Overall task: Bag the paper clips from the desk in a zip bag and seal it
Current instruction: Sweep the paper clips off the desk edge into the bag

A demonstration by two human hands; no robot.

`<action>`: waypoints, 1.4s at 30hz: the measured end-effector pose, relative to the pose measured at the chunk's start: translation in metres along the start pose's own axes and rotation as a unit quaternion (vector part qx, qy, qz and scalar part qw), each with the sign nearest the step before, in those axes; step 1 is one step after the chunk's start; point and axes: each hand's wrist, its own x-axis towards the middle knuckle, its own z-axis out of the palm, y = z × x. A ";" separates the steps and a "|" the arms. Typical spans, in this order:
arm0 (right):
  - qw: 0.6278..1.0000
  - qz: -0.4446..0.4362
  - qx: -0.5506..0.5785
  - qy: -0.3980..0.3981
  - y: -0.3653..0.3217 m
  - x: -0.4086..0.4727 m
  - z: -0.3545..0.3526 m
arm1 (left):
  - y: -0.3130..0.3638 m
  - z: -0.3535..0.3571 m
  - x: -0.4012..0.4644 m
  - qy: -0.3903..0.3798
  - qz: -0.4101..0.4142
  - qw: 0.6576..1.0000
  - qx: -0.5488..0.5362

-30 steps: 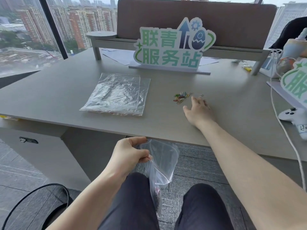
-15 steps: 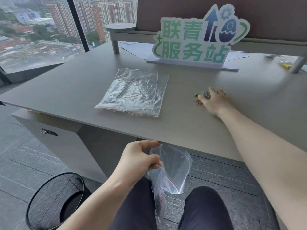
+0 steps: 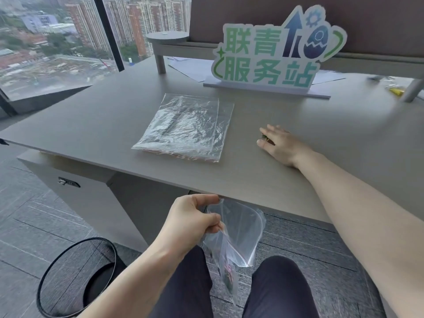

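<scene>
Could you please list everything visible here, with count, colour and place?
desk: one, grey-beige, centre
paper clips: small cluster, mixed colours, under the right hand's fingers
zip bag: one, clear, below the desk edge, mouth open
spare bags: flat stack, clear, desk centre
sign: one, green and white, desk rear
papers: white, behind the sign
bin: one, black mesh, floor left
left hand: pinches the zip bag
right hand: flat on the desk

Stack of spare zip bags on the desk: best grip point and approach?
Probably the stack of zip bags at its near edge, from the front. It lies flat on the desk, and that edge sits close to the desk's front rim, clear of the right hand.
</scene>
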 end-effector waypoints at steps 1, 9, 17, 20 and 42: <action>1.000 -0.006 0.001 -0.001 -0.003 -0.003 0.001 | 0.000 0.000 0.000 -0.001 0.001 1.000 0.000; 0.998 -0.059 -0.006 -0.017 -0.039 -0.043 0.011 | -0.004 -0.002 0.002 -0.002 0.008 1.000 0.004; 0.993 -0.113 -0.018 -0.026 -0.071 -0.088 0.025 | -0.006 0.000 0.003 -0.003 0.011 1.000 0.002; 0.991 -0.127 -0.017 -0.035 -0.082 -0.105 0.027 | -0.008 0.000 0.004 0.000 0.008 1.000 0.003; 0.983 -0.184 0.009 0.002 -0.115 -0.191 0.046 | -0.002 0.006 -0.003 -0.008 0.020 0.999 -0.033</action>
